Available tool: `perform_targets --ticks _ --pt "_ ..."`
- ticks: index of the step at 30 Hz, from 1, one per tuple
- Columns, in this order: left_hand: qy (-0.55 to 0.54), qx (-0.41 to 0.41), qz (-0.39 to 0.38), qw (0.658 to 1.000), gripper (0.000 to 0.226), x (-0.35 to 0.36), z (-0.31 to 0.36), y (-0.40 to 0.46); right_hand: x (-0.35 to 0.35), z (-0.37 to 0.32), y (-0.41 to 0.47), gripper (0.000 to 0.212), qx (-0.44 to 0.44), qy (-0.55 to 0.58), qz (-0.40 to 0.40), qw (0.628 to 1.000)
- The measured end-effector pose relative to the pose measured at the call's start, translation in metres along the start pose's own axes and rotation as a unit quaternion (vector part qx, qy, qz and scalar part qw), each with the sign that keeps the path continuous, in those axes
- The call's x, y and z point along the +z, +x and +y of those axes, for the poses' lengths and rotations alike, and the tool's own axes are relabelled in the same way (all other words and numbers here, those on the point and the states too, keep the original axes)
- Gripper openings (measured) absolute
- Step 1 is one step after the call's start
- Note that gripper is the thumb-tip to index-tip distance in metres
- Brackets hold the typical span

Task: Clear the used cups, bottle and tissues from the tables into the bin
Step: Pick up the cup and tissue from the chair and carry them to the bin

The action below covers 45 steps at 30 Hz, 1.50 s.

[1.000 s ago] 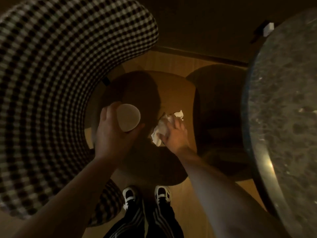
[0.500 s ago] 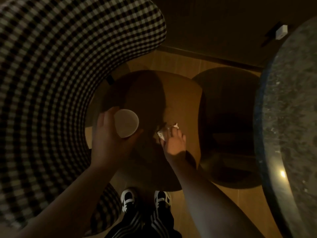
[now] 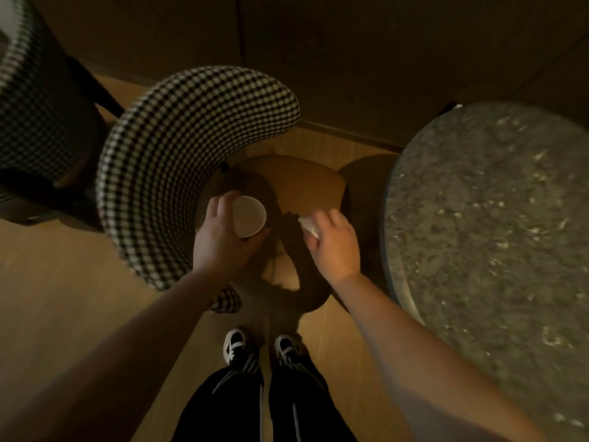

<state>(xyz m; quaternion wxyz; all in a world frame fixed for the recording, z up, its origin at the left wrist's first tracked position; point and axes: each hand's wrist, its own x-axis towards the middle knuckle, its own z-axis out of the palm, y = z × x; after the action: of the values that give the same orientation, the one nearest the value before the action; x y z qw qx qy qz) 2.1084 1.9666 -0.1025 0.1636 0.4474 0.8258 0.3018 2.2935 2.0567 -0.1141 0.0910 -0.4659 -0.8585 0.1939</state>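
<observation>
Cup in the left hand, white, mouth up, its wall wrapped by curled fingers on the far side and a thumb on the near side. Over on the right hand, fingers are bunched down around a crumpled white tissue, only its edge peeking out past the knuckles. Both hands hang above the small round wooden surface. Beyond the left fingers curves a houndstooth chair; out past the right fingers sits a speckled stone surface. Below, striped trousers and black-and-white shoes on the floor.
</observation>
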Motion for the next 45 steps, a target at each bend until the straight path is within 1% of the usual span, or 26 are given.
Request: perform_targets --ticks 3,6,8,11,15,18,21,26,31,34,36,41,43,45 --pt "0.008 -0.005 0.034 0.999 0.083 -0.024 0.012 -0.024 -0.046 -0.013 -0.015 0.031 -0.043 -0.013 0.014 0.999" --pt "0.005 -0.020 0.093 0.995 0.080 -0.042 0.021 -0.046 -0.066 -0.023 -0.022 0.029 -0.081 -0.015 0.022 0.996" --pt "-0.005 -0.042 0.137 0.990 0.078 -0.052 0.025 -0.064 -0.069 -0.034 -0.023 0.027 -0.110 -0.005 0.014 0.994" --pt "-0.018 -0.099 0.191 0.976 0.077 -0.067 0.027 -0.098 -0.062 -0.056 -0.024 0.027 -0.175 0.004 0.002 0.985" --pt "-0.029 -0.180 0.270 0.946 0.077 -0.090 0.017 -0.158 -0.041 -0.103 -0.034 0.027 -0.257 0.032 -0.029 0.965" --pt "-0.021 -0.250 0.340 0.907 0.077 -0.106 -0.003 -0.214 -0.017 -0.150 -0.056 0.027 -0.323 0.047 -0.086 0.941" --pt "-0.015 -0.335 0.398 0.854 0.077 -0.120 -0.024 -0.277 0.007 -0.201 -0.091 0.026 -0.386 0.059 -0.146 0.909" --pt "0.003 -0.436 0.486 0.758 0.074 -0.135 -0.043 -0.385 0.040 -0.268 -0.168 0.027 -0.495 0.084 -0.232 0.833" --pt "0.022 -0.501 0.551 0.667 0.071 -0.141 -0.049 -0.484 0.067 -0.317 -0.245 0.029 -0.565 0.071 -0.295 0.768" --pt "0.038 -0.548 0.570 0.611 0.072 -0.141 -0.052 -0.539 0.082 -0.343 -0.294 0.028 -0.602 0.067 -0.326 0.726" --pt "0.043 -0.568 0.582 0.580 0.072 -0.141 -0.058 -0.575 0.093 -0.359 -0.329 0.028 -0.622 0.066 -0.344 0.700" --pt "0.052 -0.602 0.603 0.521 0.071 -0.145 -0.081 -0.667 0.124 -0.401 -0.426 0.028 -0.660 0.060 -0.369 0.651" --pt "0.053 -0.611 0.607 0.505 0.072 -0.150 -0.098 -0.707 0.139 -0.422 -0.470 0.029 -0.672 0.058 -0.377 0.635" --pt "0.052 -0.620 0.606 0.496 0.072 -0.158 -0.119 -0.751 0.156 -0.446 -0.516 0.028 -0.673 0.062 -0.383 0.629"
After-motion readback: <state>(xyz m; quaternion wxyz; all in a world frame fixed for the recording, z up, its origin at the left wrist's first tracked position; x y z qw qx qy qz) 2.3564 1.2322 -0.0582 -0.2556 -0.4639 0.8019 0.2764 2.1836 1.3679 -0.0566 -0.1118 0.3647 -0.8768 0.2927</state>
